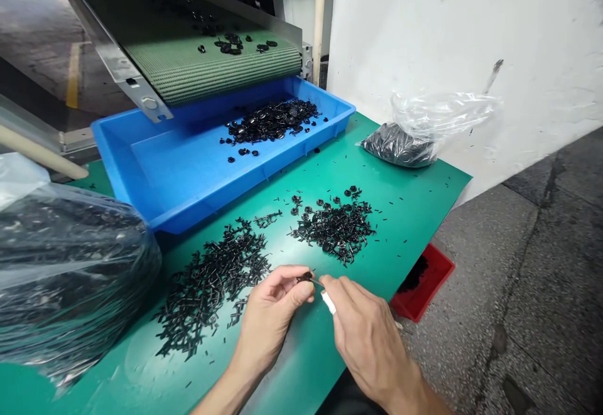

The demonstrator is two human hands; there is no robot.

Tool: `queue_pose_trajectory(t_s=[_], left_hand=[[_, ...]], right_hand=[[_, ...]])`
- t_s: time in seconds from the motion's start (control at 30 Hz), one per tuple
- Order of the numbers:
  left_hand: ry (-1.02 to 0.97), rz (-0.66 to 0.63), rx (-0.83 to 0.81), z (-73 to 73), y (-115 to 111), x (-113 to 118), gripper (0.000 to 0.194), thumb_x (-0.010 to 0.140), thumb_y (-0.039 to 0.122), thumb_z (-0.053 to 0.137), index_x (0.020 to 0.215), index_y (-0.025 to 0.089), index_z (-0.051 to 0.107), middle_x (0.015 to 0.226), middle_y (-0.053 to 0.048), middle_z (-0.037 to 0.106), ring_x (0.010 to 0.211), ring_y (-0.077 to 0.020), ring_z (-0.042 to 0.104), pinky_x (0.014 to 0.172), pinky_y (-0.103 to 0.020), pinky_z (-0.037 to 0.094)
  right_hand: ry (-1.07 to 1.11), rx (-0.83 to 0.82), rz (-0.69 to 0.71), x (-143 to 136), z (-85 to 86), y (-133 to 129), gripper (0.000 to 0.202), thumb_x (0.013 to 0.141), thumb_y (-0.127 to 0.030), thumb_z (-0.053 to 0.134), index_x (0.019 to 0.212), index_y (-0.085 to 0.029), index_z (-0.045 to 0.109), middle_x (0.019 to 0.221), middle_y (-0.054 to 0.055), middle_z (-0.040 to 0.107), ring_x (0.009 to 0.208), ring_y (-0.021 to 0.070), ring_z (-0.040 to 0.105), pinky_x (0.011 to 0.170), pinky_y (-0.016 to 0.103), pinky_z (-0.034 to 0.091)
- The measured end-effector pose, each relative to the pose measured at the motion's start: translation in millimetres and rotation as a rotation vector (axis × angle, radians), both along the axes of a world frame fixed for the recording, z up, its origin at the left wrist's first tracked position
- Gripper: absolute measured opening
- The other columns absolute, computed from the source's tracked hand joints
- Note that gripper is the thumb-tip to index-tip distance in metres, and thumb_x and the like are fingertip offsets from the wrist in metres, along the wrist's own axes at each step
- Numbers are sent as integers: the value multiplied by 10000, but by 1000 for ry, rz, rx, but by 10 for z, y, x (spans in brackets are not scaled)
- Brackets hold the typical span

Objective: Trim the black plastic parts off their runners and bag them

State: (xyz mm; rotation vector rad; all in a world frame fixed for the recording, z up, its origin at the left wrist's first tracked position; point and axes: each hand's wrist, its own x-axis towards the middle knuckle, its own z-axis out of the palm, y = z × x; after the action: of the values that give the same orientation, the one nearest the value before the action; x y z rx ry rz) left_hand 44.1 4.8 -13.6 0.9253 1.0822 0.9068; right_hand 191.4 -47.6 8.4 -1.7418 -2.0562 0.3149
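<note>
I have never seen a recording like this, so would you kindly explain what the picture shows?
There is no robot here, just a person's two bare hands, filmed by one camera worn on the head, facing forward and down. The left hand pinches a small black part; the right hand holds a thin metal tool to it. On the green tabletop lie a left pile and a right pile of small black pieces. Behind them, a blue tray with more black parts sits under the end of a green belt. A large bag is at left, a smaller bag farther back at right.
</note>
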Motion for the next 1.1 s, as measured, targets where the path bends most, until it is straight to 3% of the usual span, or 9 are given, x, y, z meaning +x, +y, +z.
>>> queue_pose_trajectory(t_s=[0.13,0.27,0.4,0.53,0.6,0.77,0.93,1.1], left_hand=[[15,-6,16,20,-11,4,155,731,265,764,867,203,723,716,8,684,656,-135,621,676,-254,508],[54,-15,55,48,-4,10,145,720,270,763,854,219,743,865,-14,701,700,-150,641,689,-265,531],[130,-10,86,56,0,11,159,722,294,749,862,219,745,877,-29,708,737,-164,633,687,-259,528],[171,-22,55,54,8,15,144,739,298,725,851,208,717,728,-10,683,647,-156,601,624,-257,505],[162,-34,38,43,12,6,127,774,299,701,865,210,699,684,3,659,624,-148,583,622,-256,488],[-9,-40,-6,0,11,-37,144,871,297,613,967,216,683,777,-4,654,633,-127,553,644,-253,439],[-179,-4,-87,28,44,-25,142,911,260,543,883,197,668,791,-6,646,527,-82,456,558,-239,358],[-146,-59,-114,61,61,-12,135,901,300,591,879,176,640,835,-17,634,512,-63,383,522,-232,305]], right_hand=[[-33,1,-3,-20,6,13,333,878,-26,382,1127,-178,541,863,60,637,788,215,607,674,315,410],[-29,-32,-25,-38,12,40,259,893,-51,378,1003,-198,560,837,52,637,744,200,596,642,298,376],[122,-227,3,17,51,106,223,868,-64,398,877,-228,550,710,-11,613,646,153,559,573,248,335],[251,-368,10,146,81,212,242,822,-41,405,835,-229,557,621,-48,571,586,122,513,567,216,330],[258,-324,-76,228,55,265,272,829,-40,389,904,-219,579,671,-28,600,598,125,533,570,227,338],[167,-89,-260,422,-87,363,302,881,-94,405,1073,-210,608,967,51,634,879,183,595,732,266,391],[89,-134,-213,473,-122,434,288,878,-92,433,1000,-258,635,918,3,604,818,160,579,691,259,367],[76,-147,-219,442,-91,444,175,898,-149,467,871,-235,617,850,-19,580,722,132,543,638,254,337]])
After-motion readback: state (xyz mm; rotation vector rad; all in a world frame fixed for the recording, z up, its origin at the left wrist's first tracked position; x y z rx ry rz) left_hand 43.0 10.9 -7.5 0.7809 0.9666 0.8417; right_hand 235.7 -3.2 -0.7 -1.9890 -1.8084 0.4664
